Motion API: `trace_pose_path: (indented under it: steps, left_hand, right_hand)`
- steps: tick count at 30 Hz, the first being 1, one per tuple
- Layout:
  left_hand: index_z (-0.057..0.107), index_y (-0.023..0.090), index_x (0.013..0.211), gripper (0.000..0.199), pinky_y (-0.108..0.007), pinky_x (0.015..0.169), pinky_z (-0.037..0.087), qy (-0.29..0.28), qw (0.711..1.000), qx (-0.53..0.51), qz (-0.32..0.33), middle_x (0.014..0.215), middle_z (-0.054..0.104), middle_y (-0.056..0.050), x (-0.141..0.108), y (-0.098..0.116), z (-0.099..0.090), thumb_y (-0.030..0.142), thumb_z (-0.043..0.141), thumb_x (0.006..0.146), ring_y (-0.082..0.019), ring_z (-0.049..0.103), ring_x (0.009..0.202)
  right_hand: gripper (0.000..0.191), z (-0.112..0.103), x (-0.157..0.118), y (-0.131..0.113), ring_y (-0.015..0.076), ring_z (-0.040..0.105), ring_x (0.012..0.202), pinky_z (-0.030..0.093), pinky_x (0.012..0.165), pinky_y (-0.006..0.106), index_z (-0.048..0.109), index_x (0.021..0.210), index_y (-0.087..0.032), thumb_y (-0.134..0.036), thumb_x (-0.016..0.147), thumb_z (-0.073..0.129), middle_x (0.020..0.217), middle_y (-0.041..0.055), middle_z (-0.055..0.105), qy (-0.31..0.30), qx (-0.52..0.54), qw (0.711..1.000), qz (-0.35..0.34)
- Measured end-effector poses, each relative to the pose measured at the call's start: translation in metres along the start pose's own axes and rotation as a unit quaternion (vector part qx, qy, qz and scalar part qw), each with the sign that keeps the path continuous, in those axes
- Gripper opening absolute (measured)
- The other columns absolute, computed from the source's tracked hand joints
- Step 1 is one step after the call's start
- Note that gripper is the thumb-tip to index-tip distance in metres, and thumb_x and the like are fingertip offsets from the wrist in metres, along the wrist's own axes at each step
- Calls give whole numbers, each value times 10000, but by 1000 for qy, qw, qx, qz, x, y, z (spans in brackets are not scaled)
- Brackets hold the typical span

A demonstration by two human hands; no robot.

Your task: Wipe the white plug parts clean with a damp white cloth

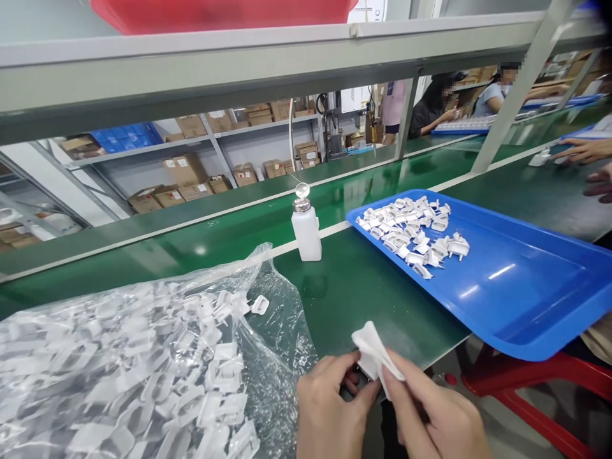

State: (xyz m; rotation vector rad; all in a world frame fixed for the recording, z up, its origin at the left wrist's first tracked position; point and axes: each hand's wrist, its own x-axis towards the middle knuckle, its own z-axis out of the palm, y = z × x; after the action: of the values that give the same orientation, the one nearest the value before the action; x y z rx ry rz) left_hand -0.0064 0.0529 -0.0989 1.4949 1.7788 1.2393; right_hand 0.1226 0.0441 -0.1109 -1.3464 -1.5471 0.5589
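Note:
My left hand (332, 408) pinches a small white plastic part (367, 366) at the near edge of the green workbench. My right hand (433, 408) presses a folded white cloth (375, 352) against that part, hiding much of it. To the left of my hands lies a clear plastic bag (275, 338) full of similar white parts. A blue tray (507, 299) holds a loose pile of white plastic parts (411, 233). A white pump dispenser bottle (306, 233) with a metal top stands beyond my hands.
The green workbench (377, 306) runs to the right, under a grey metal shelf (191, 64) carrying a red bin. A red stool (526, 382) stands below the tray. Co-workers (488, 95) sit farther along, another person's hands (586, 153) show at right, and cartons fill background shelves.

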Motion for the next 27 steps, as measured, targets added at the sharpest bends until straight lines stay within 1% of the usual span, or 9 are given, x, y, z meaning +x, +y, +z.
trace_pose_path:
  steps: [3, 6, 9, 12, 16, 18, 19, 22, 27]
  left_hand:
    - [782, 225, 743, 167, -231, 587, 476, -41, 998, 12, -35, 687, 700, 16, 4, 2, 0, 91, 702, 685, -140, 609, 592]
    - [751, 215, 711, 118, -227, 591, 477, -54, 996, -4, -65, 714, 723, 7, 5, 5, 0, 126, 676, 695, -143, 616, 602]
    - [770, 234, 807, 204, -217, 565, 467, -49, 994, -22, -98, 671, 708, 32, 4, 7, 1, 120, 672, 669, -143, 611, 577]
    - [749, 236, 768, 207, -229, 577, 435, -25, 997, 23, -74, 630, 676, 34, 2, 6, 3, 89, 641, 671, -151, 603, 586]
    - [693, 224, 678, 121, -245, 587, 387, -30, 996, 79, -30, 619, 618, 31, 1, 2, 4, 121, 648, 721, -144, 554, 588]
    - [688, 222, 689, 99, -244, 573, 370, -43, 996, 77, -22, 622, 576, 41, 3, 2, 5, 134, 661, 726, -135, 522, 575]
    - [680, 219, 685, 93, -243, 568, 364, -45, 996, 74, -18, 627, 558, 44, 3, 2, 6, 136, 666, 726, -132, 513, 573]
    - [686, 215, 714, 77, -245, 563, 366, -34, 997, 69, -12, 648, 523, 46, 4, 3, 8, 140, 671, 728, -131, 500, 575]
    - [751, 229, 933, 170, -271, 583, 414, 0, 998, 69, -12, 681, 566, 29, 0, 2, 17, 194, 688, 779, -156, 515, 580]
  right_hand:
    - [399, 7, 5, 11, 161, 650, 502, 505, 536, 225, 715, 1244, -235, -411, 1009, 445, 623, 5, 691, -77, 21, 997, -13]
    - [415, 2, 8, 17, 149, 607, 469, 455, 489, 218, 651, 1315, -232, -411, 1027, 411, 612, -6, 674, -145, 4, 989, -9]
    - [422, -7, 9, 17, 138, 611, 513, 454, 514, 209, 608, 1353, -260, -442, 1034, 401, 685, -12, 709, -218, -2, 976, 16]
    - [429, -13, 8, 15, 153, 672, 594, 499, 561, 203, 610, 1358, -293, -480, 1023, 417, 718, -18, 731, -255, 9, 966, 44]
    - [410, -12, 8, 15, 184, 740, 708, 551, 653, 204, 663, 1317, -281, -452, 1010, 451, 751, 6, 748, -208, 34, 977, 43]
    - [394, -11, 8, 16, 161, 707, 613, 540, 607, 192, 700, 1271, -273, -455, 991, 490, 754, 4, 757, -176, 44, 982, 51]
    - [395, -10, 9, 16, 146, 662, 534, 519, 558, 189, 714, 1249, -265, -468, 978, 511, 679, -10, 729, -165, 45, 983, 63]
    - [452, -8, 9, 17, 127, 523, 403, 438, 463, 193, 716, 1233, -223, -529, 947, 546, 430, -65, 522, -154, 56, 978, 127]
    - [612, -3, 11, 5, 126, 484, 372, 366, 431, 209, 634, 1312, -193, -641, 903, 552, 405, -79, 468, -128, 138, 946, 264]
